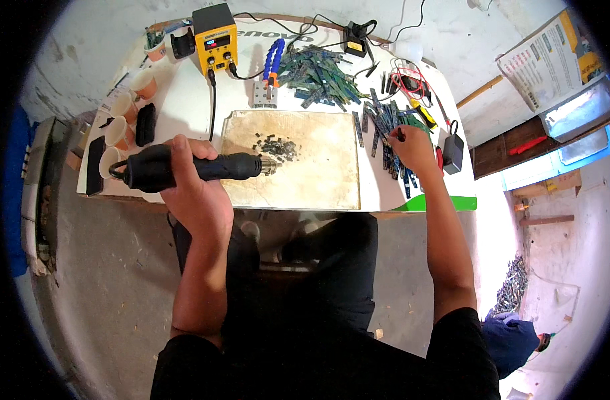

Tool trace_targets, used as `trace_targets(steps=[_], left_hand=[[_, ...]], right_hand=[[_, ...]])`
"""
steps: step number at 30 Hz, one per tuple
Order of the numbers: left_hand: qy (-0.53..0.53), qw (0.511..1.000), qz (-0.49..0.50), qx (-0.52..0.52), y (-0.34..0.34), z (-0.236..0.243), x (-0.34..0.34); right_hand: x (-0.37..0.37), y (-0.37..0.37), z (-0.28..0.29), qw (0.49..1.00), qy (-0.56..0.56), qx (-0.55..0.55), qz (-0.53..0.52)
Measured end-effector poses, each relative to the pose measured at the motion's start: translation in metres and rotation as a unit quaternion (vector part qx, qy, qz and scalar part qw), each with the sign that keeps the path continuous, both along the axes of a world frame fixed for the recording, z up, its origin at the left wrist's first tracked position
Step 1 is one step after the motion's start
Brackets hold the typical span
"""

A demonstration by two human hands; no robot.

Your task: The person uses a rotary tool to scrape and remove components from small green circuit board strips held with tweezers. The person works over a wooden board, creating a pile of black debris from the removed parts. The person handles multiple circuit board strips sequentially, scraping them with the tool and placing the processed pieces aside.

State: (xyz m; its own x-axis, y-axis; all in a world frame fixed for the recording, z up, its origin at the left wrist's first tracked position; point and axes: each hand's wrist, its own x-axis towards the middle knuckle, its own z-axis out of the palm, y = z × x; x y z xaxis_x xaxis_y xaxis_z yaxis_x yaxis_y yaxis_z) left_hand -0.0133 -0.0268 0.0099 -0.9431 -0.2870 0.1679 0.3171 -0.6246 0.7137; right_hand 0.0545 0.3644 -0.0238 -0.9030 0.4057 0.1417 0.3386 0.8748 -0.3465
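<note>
My left hand [195, 183] grips a black hot-air rework handpiece [228, 168], its metal nozzle over the left-middle of a stained beige board [318, 180]. Small dark chips [275, 147] lie on that board beside the nozzle. My right hand [411, 150] is closed in a pinch at a loose pile of narrow dark circuit-board strips [388, 160] right of the board, with a small dark piece at its fingertips, probably one of those strips, partly hidden by the fingers.
A yellow soldering station [215, 43], blue coolant-hose arm [271, 67], larger green strip pile [321, 73], paper cups [121, 133], red-and-black leads [411, 73] and black adapter [453, 157] crowd the white table [101, 187]. A person in dark blue [508, 343] is at lower right.
</note>
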Motion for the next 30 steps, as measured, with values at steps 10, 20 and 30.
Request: trace_targets(steps=[10,20,30], left_hand=[[-0.008,1.0,0.009,0.021,-0.009,0.0,-0.008],[0.028,0.998,0.039,0.031,-0.026,0.004,-0.009],[0.054,0.998,0.024,0.005,-0.023,0.002,-0.009]], right_hand=[[-0.023,0.003,-0.012,0.988,-0.032,0.153,0.001],[0.0,-0.081,0.04,0.991,-0.069,-0.075,0.083],[-0.017,-0.174,0.022,0.957,-0.159,-0.062,0.235]])
